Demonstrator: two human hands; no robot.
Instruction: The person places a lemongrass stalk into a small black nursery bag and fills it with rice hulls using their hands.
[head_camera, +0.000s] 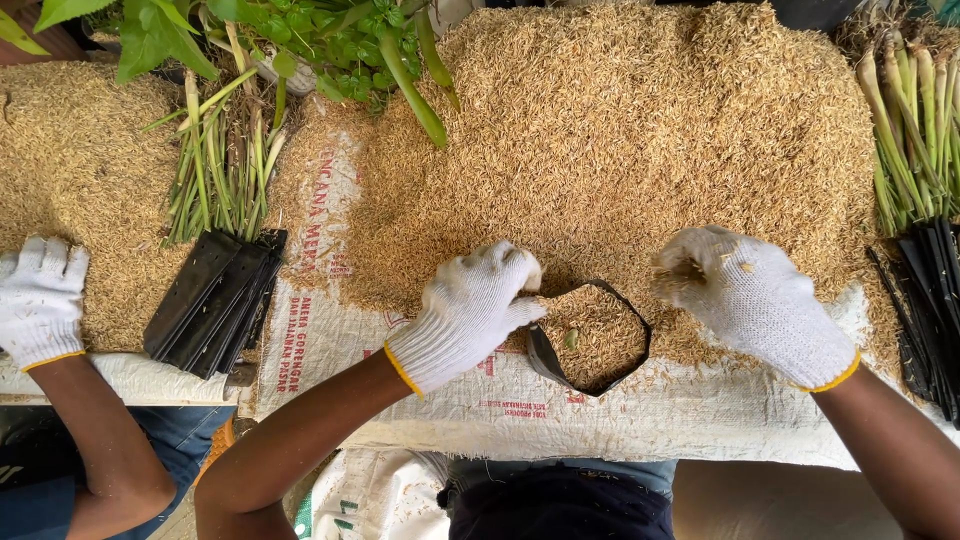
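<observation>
A small black plastic bag (548, 358) stands open on the white sack-covered table, filled almost to its rim with tan husks, a green stem tip showing in the fill. My left hand (472, 308), in a white knit glove, grips the bag's left rim. My right hand (745, 295), also gloved, hovers just right of the bag, fingers curled around a clump of husks. A big heap of husks (620, 150) lies behind both hands.
A stack of flat black bags (215, 305) lies at the left beside a bundle of green cuttings (215, 165). More cuttings (915, 130) and black bags (930, 300) sit at the right edge. Another person's gloved hand (40, 298) rests on a second husk pile at far left.
</observation>
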